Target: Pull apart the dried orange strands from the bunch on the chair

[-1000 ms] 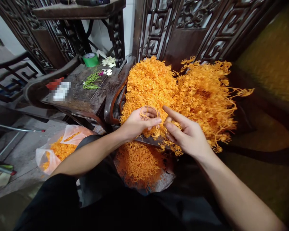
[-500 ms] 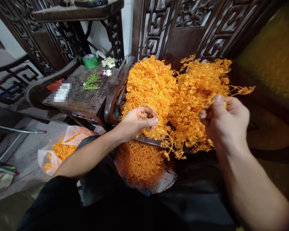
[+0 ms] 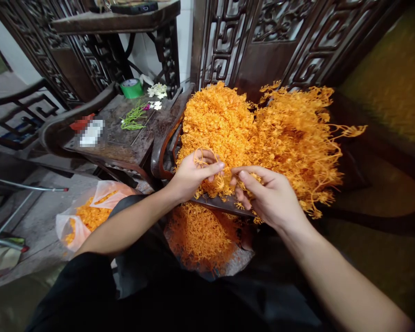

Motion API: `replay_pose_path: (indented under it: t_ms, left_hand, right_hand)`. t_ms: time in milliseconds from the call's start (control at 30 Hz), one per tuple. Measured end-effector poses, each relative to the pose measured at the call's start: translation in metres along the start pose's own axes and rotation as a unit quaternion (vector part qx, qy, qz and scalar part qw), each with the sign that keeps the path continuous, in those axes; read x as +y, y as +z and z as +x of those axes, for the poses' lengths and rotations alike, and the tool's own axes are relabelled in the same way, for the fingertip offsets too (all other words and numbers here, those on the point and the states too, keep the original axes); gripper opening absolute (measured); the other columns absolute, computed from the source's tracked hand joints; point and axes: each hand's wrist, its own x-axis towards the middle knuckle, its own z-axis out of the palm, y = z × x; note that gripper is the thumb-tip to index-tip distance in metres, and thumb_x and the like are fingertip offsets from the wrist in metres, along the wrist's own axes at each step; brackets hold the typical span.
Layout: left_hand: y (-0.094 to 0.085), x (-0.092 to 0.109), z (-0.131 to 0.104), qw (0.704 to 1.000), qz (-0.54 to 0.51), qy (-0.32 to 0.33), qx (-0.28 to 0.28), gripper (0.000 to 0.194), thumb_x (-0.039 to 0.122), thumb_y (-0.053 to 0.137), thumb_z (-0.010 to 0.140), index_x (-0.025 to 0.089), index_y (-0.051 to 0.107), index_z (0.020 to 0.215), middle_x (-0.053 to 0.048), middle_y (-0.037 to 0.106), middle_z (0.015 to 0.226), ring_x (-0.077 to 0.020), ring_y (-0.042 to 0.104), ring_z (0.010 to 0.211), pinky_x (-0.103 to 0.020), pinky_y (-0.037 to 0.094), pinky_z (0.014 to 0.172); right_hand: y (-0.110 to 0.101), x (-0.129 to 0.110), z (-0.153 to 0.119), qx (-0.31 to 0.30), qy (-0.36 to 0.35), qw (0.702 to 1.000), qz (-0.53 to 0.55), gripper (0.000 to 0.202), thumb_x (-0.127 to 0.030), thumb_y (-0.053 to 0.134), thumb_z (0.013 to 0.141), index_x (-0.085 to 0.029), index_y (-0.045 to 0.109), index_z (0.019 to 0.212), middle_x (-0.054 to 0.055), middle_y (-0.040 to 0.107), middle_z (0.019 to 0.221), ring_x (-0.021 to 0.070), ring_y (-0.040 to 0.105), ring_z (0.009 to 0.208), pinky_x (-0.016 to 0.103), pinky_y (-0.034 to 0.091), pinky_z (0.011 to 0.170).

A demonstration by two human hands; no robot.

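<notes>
My left hand [image 3: 197,174] is closed in a pinch, with thin orange looped strands [image 3: 202,157] showing between its thumb and fingers. Just to its right, my right hand [image 3: 268,193] has its fingers curled around a small orange flower-like sprig [image 3: 251,177], partly hidden by the fingers. The hands are close but apart. Behind them rises a dense heap of orange flower-like sprigs [image 3: 217,115], beside a looser heap of longer-stemmed orange sprigs [image 3: 293,133]. Beneath the hands, a clear plastic bag [image 3: 240,263] contains thin orange stems [image 3: 204,235].
Left of the heaps, a dark wooden side table [image 3: 121,154] bears green tape [image 3: 131,88], white flowers [image 3: 157,90], green stems [image 3: 133,117] and a red packet [image 3: 82,122]. A plastic bag [image 3: 64,226] of orange pieces lies low at left. A wooden chair arm [image 3: 157,159] borders the dense heap.
My right hand has moved left and slightly down from the looser heap to beside my left hand. My left hand stays almost where it was, still pinching the strands.
</notes>
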Motion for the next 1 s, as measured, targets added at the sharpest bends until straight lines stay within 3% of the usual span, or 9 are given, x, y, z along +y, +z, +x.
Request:
replay_pose_path:
  t_ms: [100,167,300,467,567,667,767,1000]
  left_hand:
    - [0.002,-0.001,-0.004,0.999,0.044,-0.008,-0.03,0.04,0.029,0.089,0.07,0.014,0.059,0.091,0.0,0.064,0.079,-0.0082,0.059,0.063,-0.023,0.043,0.056]
    - [0.003,-0.003,-0.005,0.999,0.044,0.001,-0.027,0.038,0.029,0.088,0.072,0.015,0.058,0.091,-0.001,0.065,0.08,-0.0084,0.06,0.063,-0.024,0.046,0.059]
    - [0.003,-0.003,-0.003,0.999,0.026,0.022,0.023,0.039,0.031,0.086,0.074,0.016,0.055,0.093,0.0,0.065,0.081,-0.0068,0.058,0.06,-0.025,0.047,0.06]
    - [0.007,0.0,-0.005,0.999,0.046,0.001,0.013,0.037,0.027,0.087,0.073,0.015,0.057,0.092,-0.002,0.065,0.086,-0.0073,0.058,0.066,-0.022,0.044,0.056]
    - [0.008,0.0,-0.005,0.999,0.017,0.02,0.023,0.039,0.028,0.087,0.072,0.015,0.057,0.093,-0.003,0.068,0.09,-0.0087,0.063,0.07,-0.023,0.05,0.061]
    - [0.005,-0.003,-0.001,0.997,0.011,0.049,0.052,0.04,0.031,0.088,0.071,0.016,0.056,0.092,-0.003,0.068,0.091,-0.0083,0.063,0.07,-0.024,0.051,0.063]
    - [0.003,-0.007,0.002,0.994,0.022,0.07,0.075,0.04,0.033,0.088,0.07,0.017,0.057,0.089,-0.001,0.067,0.087,-0.0089,0.063,0.07,-0.024,0.051,0.063]
    - [0.01,-0.009,-0.002,0.985,0.059,0.13,0.098,0.032,0.028,0.087,0.072,0.018,0.058,0.084,0.0,0.067,0.084,-0.01,0.063,0.073,-0.026,0.053,0.072]
  right_hand:
    - [0.002,0.001,0.003,0.027,-0.004,1.0,0.015,0.033,-0.044,0.087,0.078,-0.019,0.068,0.087,-0.001,0.065,0.064,0.0069,0.048,0.041,0.02,0.035,0.037]
    - [0.003,0.002,0.003,0.023,-0.003,1.0,0.016,0.034,-0.044,0.088,0.076,-0.02,0.066,0.087,-0.002,0.064,0.059,0.008,0.049,0.041,0.021,0.036,0.038]
    - [0.002,0.005,0.001,0.024,-0.031,0.999,-0.015,0.033,-0.043,0.088,0.077,-0.021,0.066,0.088,0.002,0.07,0.068,0.0126,0.06,0.048,0.025,0.047,0.043]
    - [0.002,0.005,-0.002,0.109,-0.088,0.985,-0.099,0.028,-0.043,0.087,0.079,-0.024,0.066,0.085,0.002,0.072,0.076,0.0175,0.068,0.055,0.03,0.055,0.047]
    - [0.002,0.001,-0.004,0.078,-0.116,0.974,-0.177,0.023,-0.043,0.083,0.082,-0.025,0.072,0.09,0.003,0.075,0.081,0.0175,0.067,0.054,0.032,0.055,0.049]
    - [0.003,-0.001,-0.007,0.025,-0.186,0.933,-0.308,0.028,-0.042,0.082,0.084,-0.027,0.079,0.108,0.006,0.079,0.101,0.0228,0.075,0.08,0.038,0.061,0.073]
    - [0.006,0.001,-0.011,0.025,-0.224,0.898,-0.378,0.041,-0.046,0.08,0.086,-0.026,0.077,0.121,0.008,0.078,0.112,0.0275,0.075,0.1,0.042,0.059,0.09]
    - [0.011,0.007,-0.009,0.047,-0.205,0.885,-0.416,0.032,-0.048,0.072,0.092,-0.019,0.078,0.106,0.01,0.079,0.102,0.0255,0.075,0.084,0.04,0.057,0.085]
